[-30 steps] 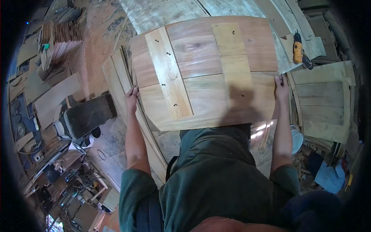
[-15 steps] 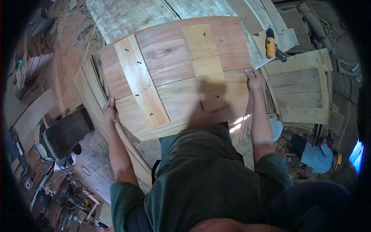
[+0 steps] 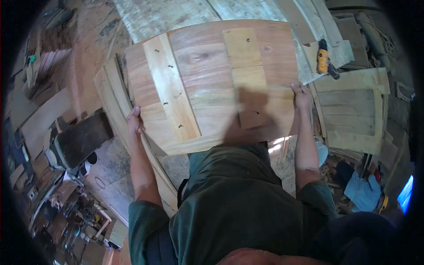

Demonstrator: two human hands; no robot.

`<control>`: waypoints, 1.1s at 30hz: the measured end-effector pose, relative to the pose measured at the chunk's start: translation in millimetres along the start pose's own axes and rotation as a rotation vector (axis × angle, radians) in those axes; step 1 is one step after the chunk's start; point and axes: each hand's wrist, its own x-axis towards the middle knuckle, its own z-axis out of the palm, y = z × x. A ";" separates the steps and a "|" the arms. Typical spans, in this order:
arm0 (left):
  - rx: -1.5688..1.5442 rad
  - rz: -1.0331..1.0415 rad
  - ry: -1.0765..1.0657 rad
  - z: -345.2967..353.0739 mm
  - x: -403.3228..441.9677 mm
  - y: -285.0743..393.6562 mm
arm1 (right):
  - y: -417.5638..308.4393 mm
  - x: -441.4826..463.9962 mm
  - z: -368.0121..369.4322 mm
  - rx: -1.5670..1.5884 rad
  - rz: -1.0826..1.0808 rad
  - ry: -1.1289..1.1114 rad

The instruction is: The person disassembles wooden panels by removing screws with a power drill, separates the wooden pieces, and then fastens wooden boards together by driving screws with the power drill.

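A wide wooden panel (image 3: pixel 203 84) with a curved far edge lies in front of my body. Two lighter wooden battens cross it, the left batten (image 3: pixel 172 86) and the right batten (image 3: pixel 245 53), each with dark screws sticking up. My left hand (image 3: pixel 134 118) grips the panel's left edge, thumb on top and fingers mostly hidden below. On the opposite edge my right hand (image 3: pixel 301 95) is closed in the same way. A shadow falls over the panel's near right part.
A yellow and black cordless drill (image 3: pixel 323 59) rests on the worktable (image 3: pixel 172 17) at the far right. Framed wooden panels (image 3: pixel 351 110) lean to the right. Long boards (image 3: pixel 115 92) stand at the left, beside a dark box-shaped machine (image 3: pixel 84 139). Sawdust covers the floor.
The view has shifted, so the panel, drill and surroundings appear farther right. The panel looks slightly turned, and both hands still hold its edges.
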 end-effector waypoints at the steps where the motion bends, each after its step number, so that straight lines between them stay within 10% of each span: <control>1: 0.007 0.007 0.026 -1.5 -0.8 0.9 | -1.4 -1.6 4.1 0.011 0.006 -0.024; 33: 0.388 0.025 -0.072 -4.0 6.2 15.4 | -53.5 -7.7 17.3 0.071 0.244 0.140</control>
